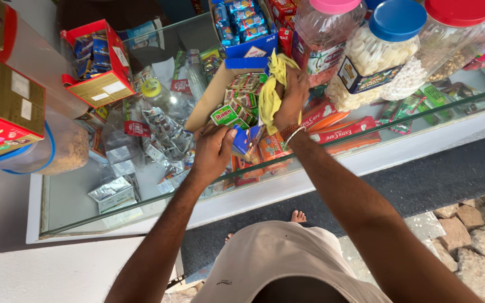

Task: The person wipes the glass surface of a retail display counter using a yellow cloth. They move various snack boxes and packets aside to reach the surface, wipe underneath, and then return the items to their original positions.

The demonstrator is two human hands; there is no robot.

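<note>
The right hand (290,98) is gripping a yellow cloth (269,92), fingers closed around it, over an open cardboard box (211,98) of small green packets (237,106) that is lying on the glass counter (85,196). The left hand (213,150) is curling around the box's blue flap (241,140), thumb pinching its edge. The cloth looks soft, light and limp, best bunched in a fist; the thin box probably flexes, so its stiff rim seems the safest hold.

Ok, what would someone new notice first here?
Both hands at the middle of the glass counter: the right hand grips a yellow cloth over an open cardboard box of small packets, the left hand rests at its near edge. Big sweet jars with coloured lids stand top right.
</note>
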